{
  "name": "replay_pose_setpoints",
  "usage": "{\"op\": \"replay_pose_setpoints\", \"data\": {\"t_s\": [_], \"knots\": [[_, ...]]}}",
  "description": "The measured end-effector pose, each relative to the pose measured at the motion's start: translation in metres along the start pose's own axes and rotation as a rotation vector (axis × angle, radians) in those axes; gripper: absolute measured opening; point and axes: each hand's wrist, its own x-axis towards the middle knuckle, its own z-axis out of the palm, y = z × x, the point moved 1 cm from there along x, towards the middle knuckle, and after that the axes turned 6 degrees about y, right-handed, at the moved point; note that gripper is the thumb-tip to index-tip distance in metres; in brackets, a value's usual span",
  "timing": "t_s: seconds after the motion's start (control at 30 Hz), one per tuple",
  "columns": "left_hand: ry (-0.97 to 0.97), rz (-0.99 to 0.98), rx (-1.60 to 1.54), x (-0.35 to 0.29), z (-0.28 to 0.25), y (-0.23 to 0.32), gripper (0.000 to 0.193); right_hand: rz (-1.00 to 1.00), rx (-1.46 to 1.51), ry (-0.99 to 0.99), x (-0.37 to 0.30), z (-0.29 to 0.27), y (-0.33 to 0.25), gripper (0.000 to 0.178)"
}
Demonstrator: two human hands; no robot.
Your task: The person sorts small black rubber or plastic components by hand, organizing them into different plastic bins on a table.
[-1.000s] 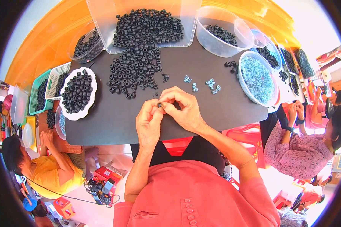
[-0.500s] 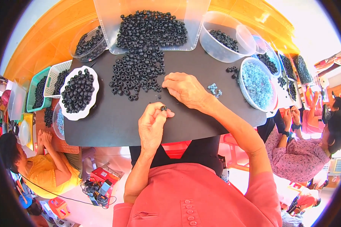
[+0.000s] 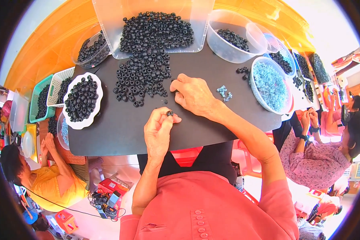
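My left hand (image 3: 157,132) is above the near part of the dark table, pinching a small round black part with a hole (image 3: 170,113) between thumb and forefinger. To its right and farther off, my right hand (image 3: 196,95) has its fingers curled in a pinch close to the table; whatever lies between the fingertips is hidden. Just left of those fingertips spreads a loose pile of the same black parts (image 3: 142,76), running out of a clear tipped bin (image 3: 204,38). Several small clear bluish pieces (image 3: 224,94) lie right of my right hand.
A white scalloped dish (image 3: 73,121) of black parts stands at left, a clear tub (image 3: 224,48) at back right. A bowl of bluish pieces (image 3: 270,86) sits at the right edge. A person in yellow (image 3: 58,182) sits at left, another in patterned purple (image 3: 314,164) at right.
The whole view has shifted slightly. My right hand's fingers have curled further, with the thumb now apart from the forefinger. My left hand still holds the black part.
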Motion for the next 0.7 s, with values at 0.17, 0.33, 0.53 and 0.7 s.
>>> {"op": "replay_pose_setpoints", "data": {"t_s": [0.17, 0.33, 0.53, 0.7], "knots": [[0.009, 0.008, 0.012, -0.001, -0.001, 0.000, 0.012, 0.455, 0.756, -0.048, -0.013, -0.006, -0.017, 0.014], [0.011, 0.020, 0.012, -0.001, 0.000, 0.001, 0.014, 0.521, 1.148, -0.145, -0.030, -0.010, -0.027, 0.017], [0.019, 0.003, 0.069, -0.001, -0.001, -0.002, 0.013, 0.531, 1.157, -0.097, -0.043, -0.004, -0.022, 0.015], [0.018, 0.030, 0.073, 0.000, 0.000, -0.002, 0.013, 0.581, 1.076, -0.090, -0.043, -0.006, -0.025, 0.012]]}}
